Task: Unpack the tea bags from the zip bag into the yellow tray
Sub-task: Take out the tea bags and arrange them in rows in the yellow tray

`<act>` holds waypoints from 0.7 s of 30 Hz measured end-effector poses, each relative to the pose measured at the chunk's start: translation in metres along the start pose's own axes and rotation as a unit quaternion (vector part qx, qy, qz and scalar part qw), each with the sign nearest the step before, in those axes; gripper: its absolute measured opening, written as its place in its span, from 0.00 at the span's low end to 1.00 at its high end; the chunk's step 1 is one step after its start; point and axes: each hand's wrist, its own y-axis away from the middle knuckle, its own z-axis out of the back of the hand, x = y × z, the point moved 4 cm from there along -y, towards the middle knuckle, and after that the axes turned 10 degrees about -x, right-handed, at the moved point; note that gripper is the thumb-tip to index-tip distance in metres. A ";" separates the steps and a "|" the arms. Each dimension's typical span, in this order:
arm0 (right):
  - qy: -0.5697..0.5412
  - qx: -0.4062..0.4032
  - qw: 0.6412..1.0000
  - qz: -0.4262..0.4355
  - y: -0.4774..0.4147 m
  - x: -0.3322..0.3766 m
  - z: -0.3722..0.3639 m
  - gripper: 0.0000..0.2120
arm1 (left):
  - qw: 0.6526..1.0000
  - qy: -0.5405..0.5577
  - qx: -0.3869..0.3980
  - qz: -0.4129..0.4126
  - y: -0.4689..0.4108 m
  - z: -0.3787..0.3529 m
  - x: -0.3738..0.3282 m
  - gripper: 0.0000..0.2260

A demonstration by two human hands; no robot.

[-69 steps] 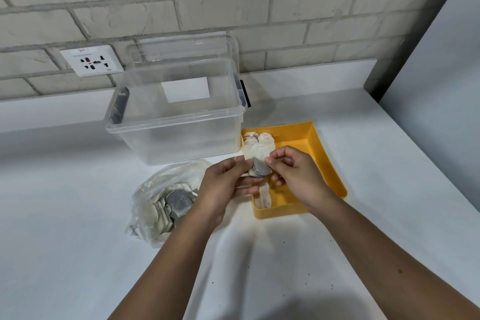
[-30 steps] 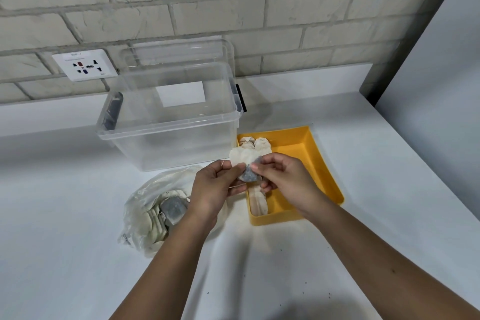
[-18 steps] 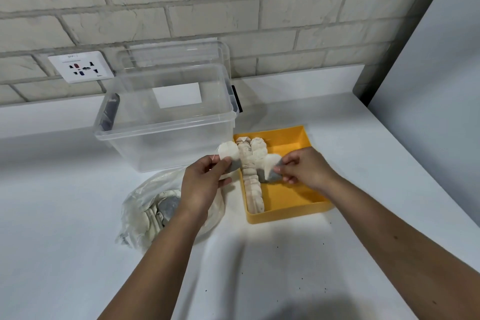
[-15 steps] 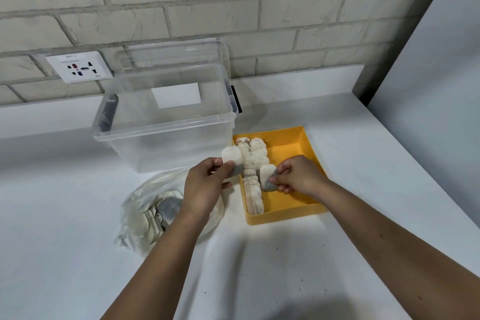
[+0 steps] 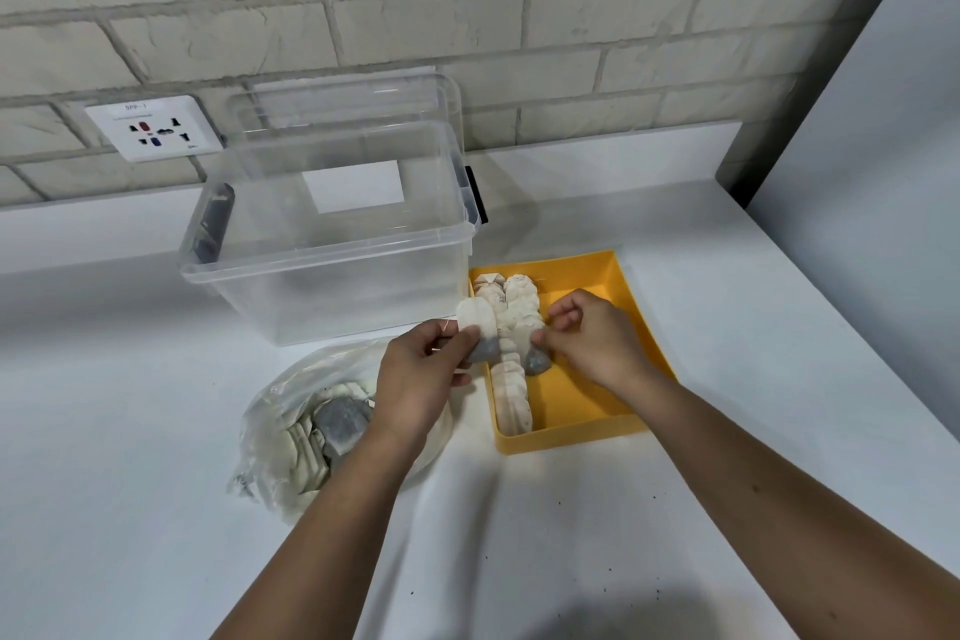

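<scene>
— Where's everything?
— Zip bag [image 5: 306,426] lies at 8 o'clock from my left hand [image 5: 415,382], which pinches the left tea bag [image 5: 479,330]. At 3 o'clock, my right hand [image 5: 592,343] pinches the right tea bag [image 5: 537,362] in the yellow tray [image 5: 571,442].

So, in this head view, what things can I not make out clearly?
Head view only.
Zip bag: how many tea bags remain; crumpled plastic and the left hand cover them.
Yellow tray: how many lie in the rows; they overlap, and the raised tea bag hides some.
Wall socket: label print too small.
Clear box: dark piece at its left wall, blurred through plastic.
</scene>
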 end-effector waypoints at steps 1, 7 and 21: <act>-0.044 -0.007 0.999 -0.007 0.003 0.005 0.004 0.13 | 1.000 0.003 0.002 0.001 0.000 -0.001 -0.001 0.04; -0.236 0.137 0.960 -0.063 0.029 0.041 0.004 0.08 | 0.999 -0.005 0.031 -0.019 0.010 -0.013 -0.011 0.05; -0.038 0.125 0.986 -0.102 0.021 -0.013 0.011 0.04 | 0.969 -0.228 0.046 -0.087 0.008 -0.009 -0.004 0.17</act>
